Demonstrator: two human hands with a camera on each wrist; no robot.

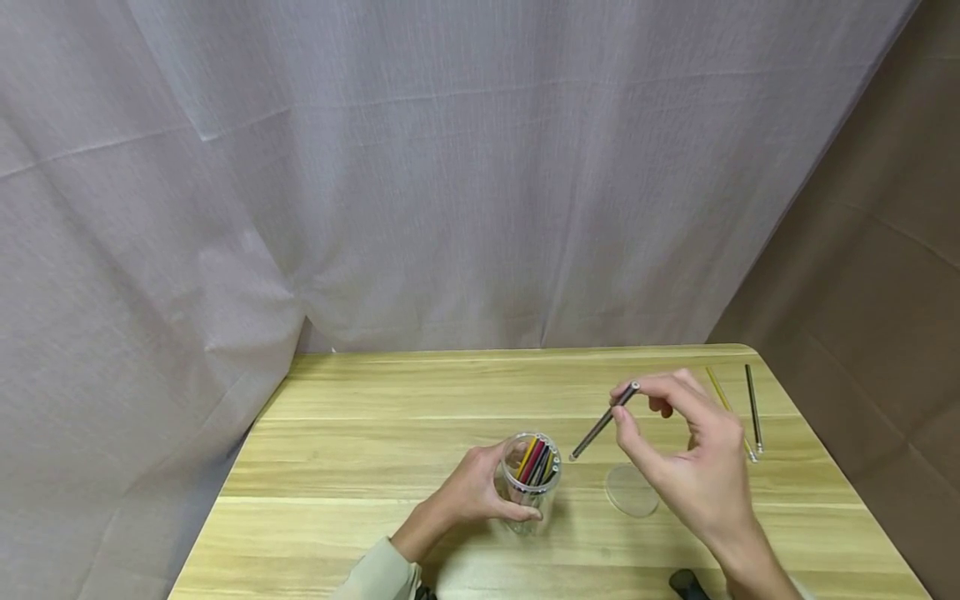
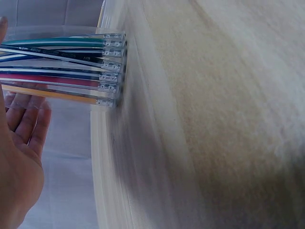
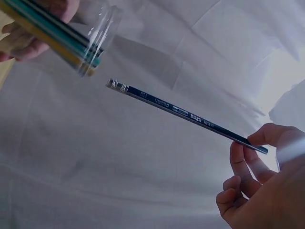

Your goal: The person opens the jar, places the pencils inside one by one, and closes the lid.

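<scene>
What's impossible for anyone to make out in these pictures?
Dark object, head view: cut off by the bottom edge, so I can't say what it is.
Pencils in the jar, head view: they overlap, hiding their exact number.
Same jar, left wrist view: its mouth is cut off by the left edge.
Held pencil, head view: any printing is too small.

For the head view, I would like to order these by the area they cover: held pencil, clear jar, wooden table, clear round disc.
Largest to smallest:
1. Wooden table
2. Clear jar, partly covered
3. Clear round disc
4. Held pencil: longer than the disc, but very thin
</scene>
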